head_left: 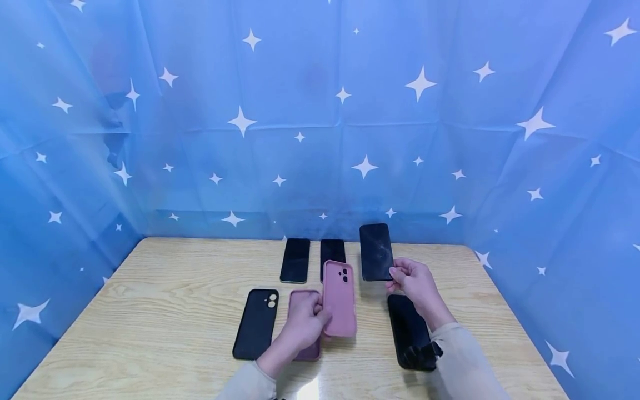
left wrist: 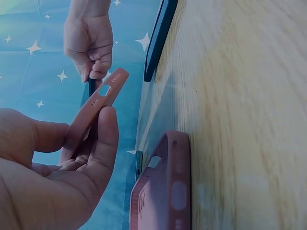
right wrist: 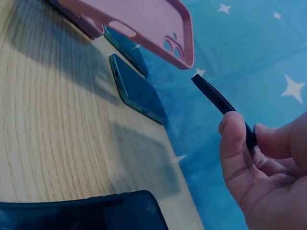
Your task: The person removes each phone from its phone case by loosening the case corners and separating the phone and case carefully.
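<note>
My left hand (head_left: 302,325) pinches a pink phone case (head_left: 340,303) by its edge and holds it raised, its hollow inner side and camera holes showing in the head view. Between thumb and fingers, my right hand (head_left: 417,283) grips a black phone (head_left: 376,253) at its lower right corner. This phone is tilted up off the table, to the right of the pink case and apart from it. Under my left hand a second, darker pink case (left wrist: 178,191) lies on the table, partly hidden by the hand in the head view.
On the wooden table (head_left: 175,294), a black phone case (head_left: 255,328) lies at left. Two dark phones lie behind, one phone (head_left: 296,260) fully seen, another phone (head_left: 332,250) partly covered by the raised case. A black phone-shaped piece (head_left: 407,328) lies beneath my right wrist. Starry blue cloth (head_left: 310,144) surrounds the table.
</note>
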Demonstrator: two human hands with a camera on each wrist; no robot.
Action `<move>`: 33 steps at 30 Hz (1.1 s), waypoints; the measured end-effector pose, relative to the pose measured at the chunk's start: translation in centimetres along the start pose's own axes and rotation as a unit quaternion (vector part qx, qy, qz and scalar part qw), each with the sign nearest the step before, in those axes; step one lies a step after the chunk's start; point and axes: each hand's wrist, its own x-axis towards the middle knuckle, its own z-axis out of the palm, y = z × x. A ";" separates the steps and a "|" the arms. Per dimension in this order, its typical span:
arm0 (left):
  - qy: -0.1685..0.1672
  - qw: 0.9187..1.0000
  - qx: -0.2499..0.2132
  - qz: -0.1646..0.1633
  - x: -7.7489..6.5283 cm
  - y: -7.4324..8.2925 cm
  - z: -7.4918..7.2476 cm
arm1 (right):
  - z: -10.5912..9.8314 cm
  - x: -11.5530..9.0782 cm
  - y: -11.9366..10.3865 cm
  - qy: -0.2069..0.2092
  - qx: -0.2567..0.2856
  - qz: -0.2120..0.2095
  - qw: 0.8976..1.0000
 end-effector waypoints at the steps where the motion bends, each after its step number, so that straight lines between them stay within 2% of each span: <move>1: 0.000 1.000 -0.001 0.000 0.0 0.0 0.0 | 0.0 0.1 0.1 -0.001 -0.001 0.002 1.000; 11: -0.002 1.000 0.009 -0.003 -0.2 -0.1 0.4 | -0.1 0.9 1.3 -0.006 -0.014 0.038 0.999; 21: -0.017 1.000 0.019 0.005 -0.3 -0.2 0.7 | 0.1 1.7 2.2 -0.010 -0.027 0.045 0.999; 26: -0.019 1.000 0.009 0.007 -0.4 -0.3 0.9 | 0.3 2.2 2.5 -0.013 -0.027 0.056 0.998; 33: -0.018 1.000 0.014 -0.002 -0.4 -0.5 1.0 | 0.5 2.9 2.8 -0.012 -0.027 0.069 0.997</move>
